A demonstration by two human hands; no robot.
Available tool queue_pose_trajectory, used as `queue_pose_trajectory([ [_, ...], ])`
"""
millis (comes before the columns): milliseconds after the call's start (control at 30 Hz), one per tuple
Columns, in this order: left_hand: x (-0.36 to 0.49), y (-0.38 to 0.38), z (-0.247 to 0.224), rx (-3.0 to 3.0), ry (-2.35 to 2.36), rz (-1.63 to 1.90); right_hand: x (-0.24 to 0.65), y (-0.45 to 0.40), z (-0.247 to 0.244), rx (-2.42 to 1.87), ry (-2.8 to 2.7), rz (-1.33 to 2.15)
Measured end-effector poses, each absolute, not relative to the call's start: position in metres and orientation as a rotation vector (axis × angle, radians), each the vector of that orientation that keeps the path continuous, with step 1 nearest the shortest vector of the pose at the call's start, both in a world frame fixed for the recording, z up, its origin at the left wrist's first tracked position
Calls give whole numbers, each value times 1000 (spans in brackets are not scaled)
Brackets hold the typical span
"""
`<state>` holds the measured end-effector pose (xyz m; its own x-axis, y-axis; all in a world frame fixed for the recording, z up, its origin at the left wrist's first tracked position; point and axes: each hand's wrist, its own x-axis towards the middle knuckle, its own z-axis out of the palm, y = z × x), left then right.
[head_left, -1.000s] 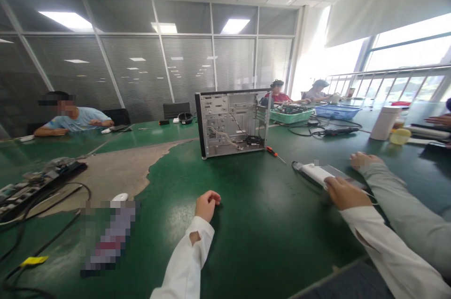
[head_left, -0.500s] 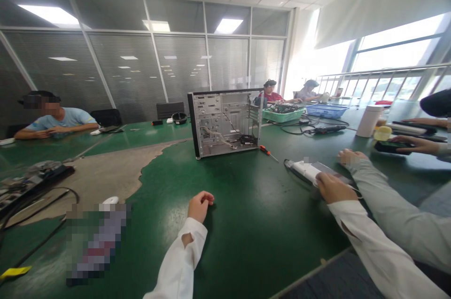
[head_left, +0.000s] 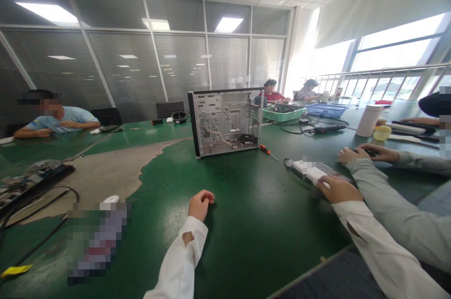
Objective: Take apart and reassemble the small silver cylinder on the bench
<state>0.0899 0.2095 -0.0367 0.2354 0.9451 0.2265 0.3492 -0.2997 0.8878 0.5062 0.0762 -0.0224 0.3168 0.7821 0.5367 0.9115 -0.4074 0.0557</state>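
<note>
Open computer case (head_left: 232,118) upright on the green worktop (head_left: 253,224), left hand (head_left: 200,204) at its seven o'clock, grip narrow, fingers curled, right hand (head_left: 340,189) at four o'clock touching a white device (head_left: 306,170), cannot tell how wide that grip is

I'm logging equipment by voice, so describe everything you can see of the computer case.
The computer case stands upright on the green table, its near side open. Its bare inside looks like silvery sheet metal, with cutouts and slots; a black panel covers the left end. Pale cables droop inside toward a dark bundle at the lower right. No hand touches it. An orange-handled screwdriver lies by its lower right corner; I can't tell whether they touch.
</note>
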Motion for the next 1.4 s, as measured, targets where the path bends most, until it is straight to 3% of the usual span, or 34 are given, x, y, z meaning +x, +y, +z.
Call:
queue_pose_trajectory([
  [200, 90, 209, -37, 1795, 1203, 1054, 516, 51, -48, -2424, -1347, -857],
  [467, 90, 209, -37, 1805, 1204, 1051, 532, 39, -73, -2325, -1360, -496],
  [767, 90, 212, -42, 1826, 1191, 1047, 391, 61, -50, -1804, -1715, -125],
  [1067, 89, 215, -42, 1765, 1200, 1105, 247, 164, -31, -1277, -1920, 380],
  [1400, 88, 220, -44, 1758, 1240, 1115, 221, 195, -48, -1085, -1794, 576],
])
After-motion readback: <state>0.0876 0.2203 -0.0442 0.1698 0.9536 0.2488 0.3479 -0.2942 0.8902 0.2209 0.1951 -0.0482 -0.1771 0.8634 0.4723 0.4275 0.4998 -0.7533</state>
